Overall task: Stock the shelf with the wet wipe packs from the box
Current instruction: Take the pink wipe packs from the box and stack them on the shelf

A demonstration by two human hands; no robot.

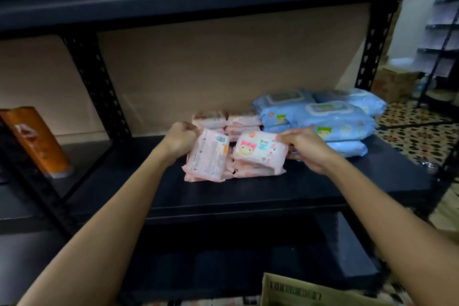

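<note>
nearest, at the bottom edge, a flap of the box (293,290) shows; its inside is out of view. both bare arms reach over it to the shelf (223,196).

the left hand (180,140) is curled tight on the top corner of a pink pack (208,159), which hangs tilted with its printed back outward and its lower edge at the low pink stack. the right hand (306,150) pinches the right end of a second pink pack (260,150), thumb on top and fingers under, as it lies face up on that front stack (258,170).

these packs look soft, light and floppy, with slick film wrap that could slide. a corner pinch lets them droop, so i judge a grip across the short end or flat under the belly steadies them better. squeezing hard does no harm beyond denting.

behind are more pink packs (223,120), and to the right, just beside them, the bigger blue packs (320,124) lie piled. far left an orange bag (37,141) leans, well apart.
</note>
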